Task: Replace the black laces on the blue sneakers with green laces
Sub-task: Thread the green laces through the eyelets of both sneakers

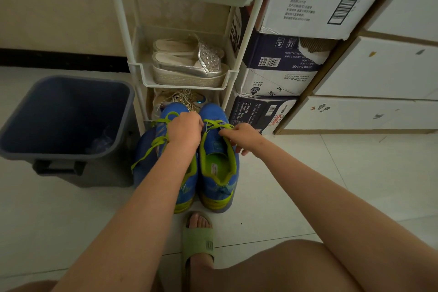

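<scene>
Blue sneakers [218, 187] stand paired on the floor [296, 185], heels toward you, so the eyelets face up. Your right hand [244, 136] pinches the green lace [216, 123], probably to tension it. The left hand [186, 131] hides its fingers, so its grip cannot be told.

This looks like a home storage corner. Beyond the left hand [184, 129] and right hand [244, 136] stands a white plastic shoe rack [142, 73] holding silver sandals [189, 64]. Stacked cardboard boxes [279, 71] sit to the right, a grey waste bin [59, 114] to the left, and tiled floor [308, 173] lies beneath.
</scene>
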